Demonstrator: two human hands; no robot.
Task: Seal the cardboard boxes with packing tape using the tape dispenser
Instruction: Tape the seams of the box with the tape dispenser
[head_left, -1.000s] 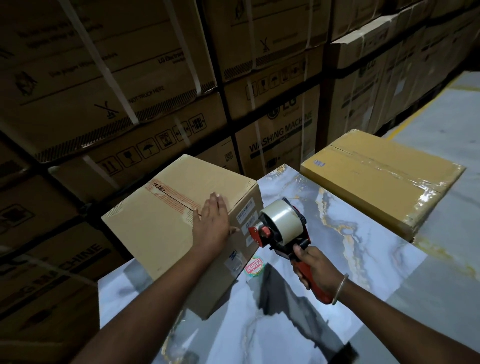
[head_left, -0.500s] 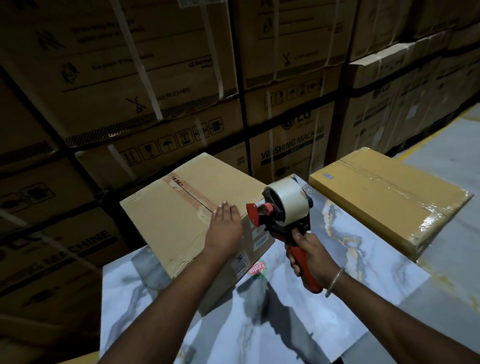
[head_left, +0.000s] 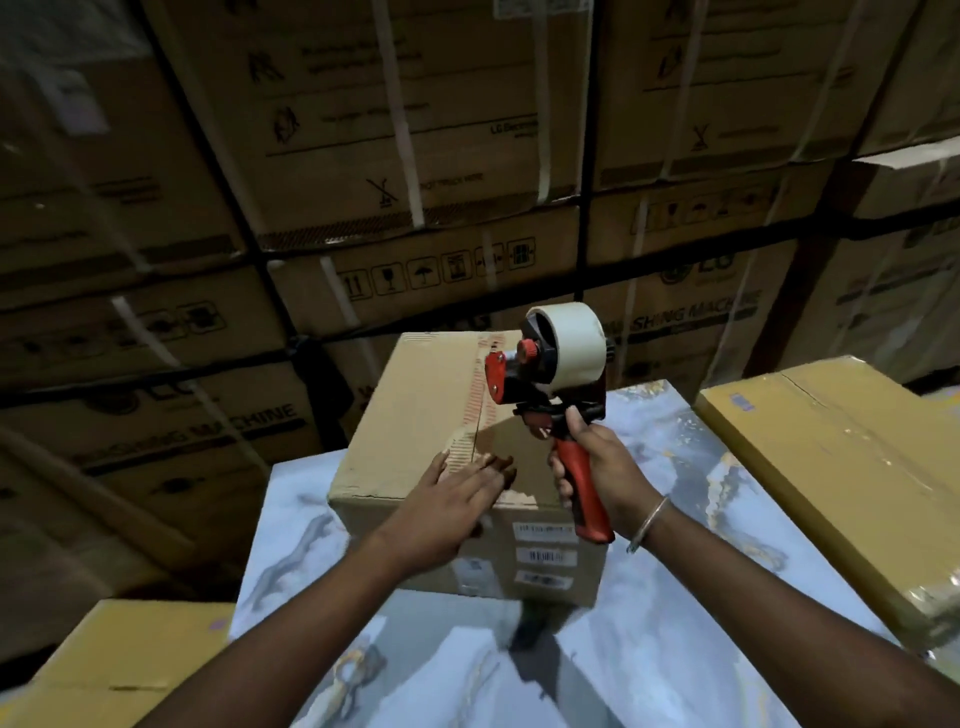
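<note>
Since the earlier frame, the cardboard box (head_left: 441, 415) has been turned square to the viewer and now sits at centre frame on the marble-patterned bench (head_left: 649, 649), its near face showing three white labels (head_left: 543, 556). Right hand (head_left: 597, 467) has risen with the tape dispenser (head_left: 558, 384), which now stands upright above the right half of the box top, roll uppermost. Grip of the right hand is wrapped tight round the red handle, with a metal bangle (head_left: 649, 525) at the wrist. Left hand (head_left: 452, 506) lies flat on the near top edge of the box, fingers straight and slightly spread, holding nothing, fingertips close to the centre seam. Old red-printed tape (head_left: 480, 400) runs along that seam, torn and peeling near the front. Whether the dispenser's front edge touches the box cannot be told. A second box (head_left: 841, 467), yellow-brown and wrapped in clear film, lies at the right of the frame beside the bench. A third yellow-brown box (head_left: 119, 665) shows at lower left. Stacked washing machine cartons (head_left: 363, 156) with white straps fill the upper frame behind the bench.
</note>
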